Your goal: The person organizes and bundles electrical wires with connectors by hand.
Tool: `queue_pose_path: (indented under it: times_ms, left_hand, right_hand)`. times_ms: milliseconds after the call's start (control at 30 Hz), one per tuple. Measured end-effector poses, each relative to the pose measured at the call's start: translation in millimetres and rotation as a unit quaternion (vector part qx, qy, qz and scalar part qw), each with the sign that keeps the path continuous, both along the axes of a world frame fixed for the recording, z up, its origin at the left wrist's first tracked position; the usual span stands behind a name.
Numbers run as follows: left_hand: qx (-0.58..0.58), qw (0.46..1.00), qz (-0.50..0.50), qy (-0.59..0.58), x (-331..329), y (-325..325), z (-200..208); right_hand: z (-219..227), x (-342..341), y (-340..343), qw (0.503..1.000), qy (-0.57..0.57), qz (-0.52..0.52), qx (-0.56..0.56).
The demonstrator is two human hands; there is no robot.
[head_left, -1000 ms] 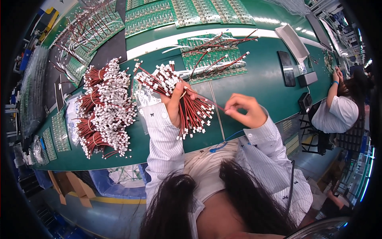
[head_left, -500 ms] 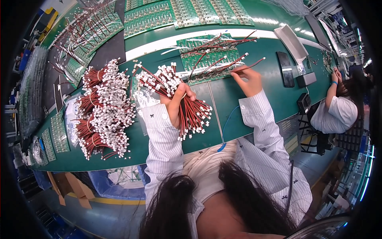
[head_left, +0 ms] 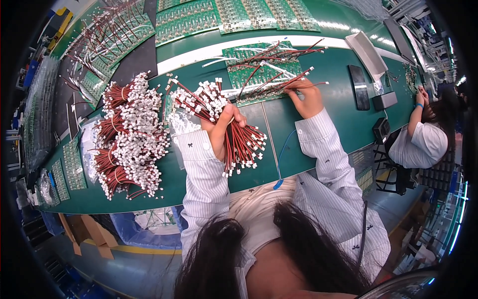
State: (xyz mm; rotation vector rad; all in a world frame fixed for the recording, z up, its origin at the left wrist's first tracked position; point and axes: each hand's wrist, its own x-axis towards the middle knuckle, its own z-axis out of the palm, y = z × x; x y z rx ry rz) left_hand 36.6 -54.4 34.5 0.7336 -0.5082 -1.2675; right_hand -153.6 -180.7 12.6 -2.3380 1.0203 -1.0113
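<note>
My left hand (head_left: 222, 128) is wrapped around a bundle of short red-and-dark wire cables (head_left: 243, 145) with white connectors at both ends. A green circuit board panel (head_left: 239, 75) lies flat on the bench just beyond it, with several red-and-dark and white wires across it. At the panel's near right corner, my right hand (head_left: 308, 101) has thumb and fingers pinched on a single wire cable (head_left: 321, 83), whose tail sticks out to the right. The cable's other end, at the board, is hidden by my fingers and other wires.
Banded cable bundles (head_left: 117, 127) are piled at left on the green bench (head_left: 199, 192). Wired boards (head_left: 94, 82) stand far left; more board panels (head_left: 239, 17) lie at the back. A phone (head_left: 358, 87), a long tray (head_left: 366, 55) and a seated person (head_left: 420, 139) are at right.
My right hand has moved slightly left and toward the board's near right corner with the wire cable. My left hand keeps its hold on the bundle, almost unmoved.
</note>
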Motion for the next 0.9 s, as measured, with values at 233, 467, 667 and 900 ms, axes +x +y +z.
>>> queue_pose_path:
  times_ms: [233,467,667,900]
  left_hand:
    - [0.004,1.0,0.002,0.006,-0.4,-0.2,-1.7]
    - [-0.007,0.999,-0.009,0.03,0.8,-2.4,-5.4]
    - [-0.013,0.998,-0.006,0.056,2.0,-2.2,-8.0]
    - [-0.061,0.994,-0.052,0.068,-0.6,-2.0,-15.6]
  right_hand:
    - [0.7,-3.7,-4.6,0.999,0.035,0.035,-0.016]
    - [-1.0,-0.7,1.8,1.0,0.013,0.005,0.008]
    - [-9.7,1.8,4.9,1.0,0.002,-0.017,0.003]
    - [-17.0,0.8,1.5,0.998,0.009,-0.005,-0.064]
